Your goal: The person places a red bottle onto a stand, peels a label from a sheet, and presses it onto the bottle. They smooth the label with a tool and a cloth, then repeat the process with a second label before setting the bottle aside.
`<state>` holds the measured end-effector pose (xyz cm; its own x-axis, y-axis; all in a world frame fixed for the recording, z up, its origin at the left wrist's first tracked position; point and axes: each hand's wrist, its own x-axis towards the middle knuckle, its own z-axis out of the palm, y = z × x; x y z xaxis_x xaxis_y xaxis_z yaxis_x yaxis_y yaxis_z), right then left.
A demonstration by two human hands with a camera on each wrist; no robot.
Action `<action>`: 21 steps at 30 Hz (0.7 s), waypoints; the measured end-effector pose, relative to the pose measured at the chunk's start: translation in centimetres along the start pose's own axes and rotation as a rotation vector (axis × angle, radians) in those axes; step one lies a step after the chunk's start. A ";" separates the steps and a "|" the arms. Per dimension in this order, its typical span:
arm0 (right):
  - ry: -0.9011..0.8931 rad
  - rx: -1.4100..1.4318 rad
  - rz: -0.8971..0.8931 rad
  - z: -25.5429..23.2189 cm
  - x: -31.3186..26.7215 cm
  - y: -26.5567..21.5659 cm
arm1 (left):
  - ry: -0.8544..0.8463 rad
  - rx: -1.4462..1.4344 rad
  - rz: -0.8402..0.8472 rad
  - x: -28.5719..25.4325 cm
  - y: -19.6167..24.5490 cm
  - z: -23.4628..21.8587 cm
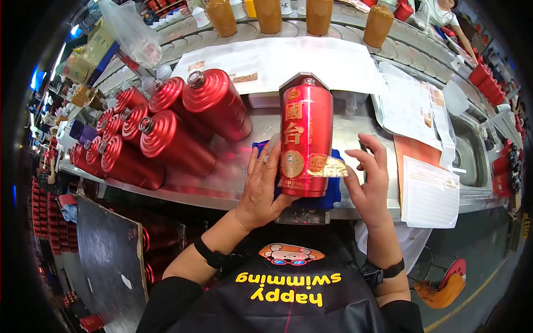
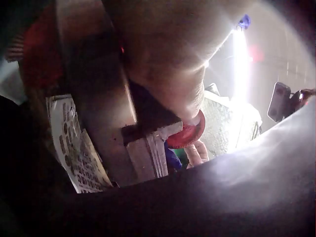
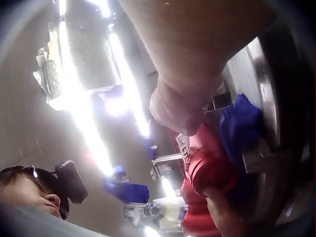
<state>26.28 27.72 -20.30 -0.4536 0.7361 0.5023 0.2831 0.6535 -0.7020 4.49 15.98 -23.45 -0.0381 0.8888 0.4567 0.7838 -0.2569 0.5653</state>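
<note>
A red bottle (image 1: 298, 127) with gold characters lies on a blue cloth (image 1: 336, 186) at the metal table's near edge, its neck pointing away. The left hand (image 1: 260, 186) holds the bottle's left side near its base, thumb at the bottom. A gold label (image 1: 327, 166) is partly against the bottle's front, its right end sticking out at the thumb of the right hand (image 1: 369, 183), whose other fingers are bent above. In the right wrist view the label (image 3: 183, 148) stands out from the red bottle (image 3: 210, 163) beneath the right hand (image 3: 182, 106).
Several red bottles (image 1: 176, 141) stand at the left of the table. White label sheets (image 1: 277, 64) lie behind, with more sheets (image 1: 430, 194) on the right beside a sink (image 1: 471, 152). Amber-brown bottles (image 1: 269, 15) stand on a conveyor at the back.
</note>
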 end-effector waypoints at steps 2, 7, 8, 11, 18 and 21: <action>-0.070 0.198 0.111 0.4 -0.1 0.0 | -0.008 0.002 -0.003 0.0 0.0 0.0; -0.171 0.539 0.210 0.6 -0.1 0.3 | -0.033 -0.004 -0.011 0.1 0.1 -0.3; -0.179 0.620 0.263 0.4 0.0 0.1 | -0.038 -0.037 -0.007 0.1 0.1 -0.5; -0.197 0.495 0.168 0.0 0.9 -0.7 | -0.033 -0.223 -0.056 0.3 0.4 -1.1; -0.168 0.427 0.086 -0.9 1.7 -2.7 | 0.071 -0.472 -0.262 3.6 2.5 -1.2; -0.150 0.399 0.067 -0.7 1.6 -2.3 | 0.069 -0.310 -0.233 4.6 2.9 -0.7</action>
<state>25.53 27.56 -17.52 -0.5711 0.7220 0.3906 -0.0194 0.4639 -0.8857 6.14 19.07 -19.16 -0.2426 0.9121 0.3305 0.5255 -0.1628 0.8351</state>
